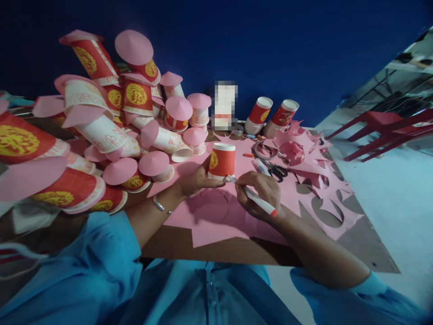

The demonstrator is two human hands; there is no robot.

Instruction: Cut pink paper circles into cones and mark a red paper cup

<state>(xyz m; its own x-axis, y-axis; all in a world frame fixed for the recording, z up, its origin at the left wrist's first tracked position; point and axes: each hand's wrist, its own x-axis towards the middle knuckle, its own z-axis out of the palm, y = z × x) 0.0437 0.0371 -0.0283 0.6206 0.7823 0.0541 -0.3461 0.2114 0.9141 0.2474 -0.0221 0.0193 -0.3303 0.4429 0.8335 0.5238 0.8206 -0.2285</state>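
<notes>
A round red-and-white paper cup (pixel 223 162), probably light and dentable, is being clamped sensibly low by fingers of the left hand (pixel 197 181), a slim white plastic marker (pixel 259 201) being pinched by the right hand (pixel 261 188).

From afar, I can read no words, numbers or brand names. Round gold emblems (pixel 213 160), too blurred for me to decipher, decorate the red-and-white paper cup (pixel 225 161) at centre and many cone-topped paper cups (pixel 137 94) at left. Any print on the white marker pen (pixel 260 200) is illegible.
</notes>
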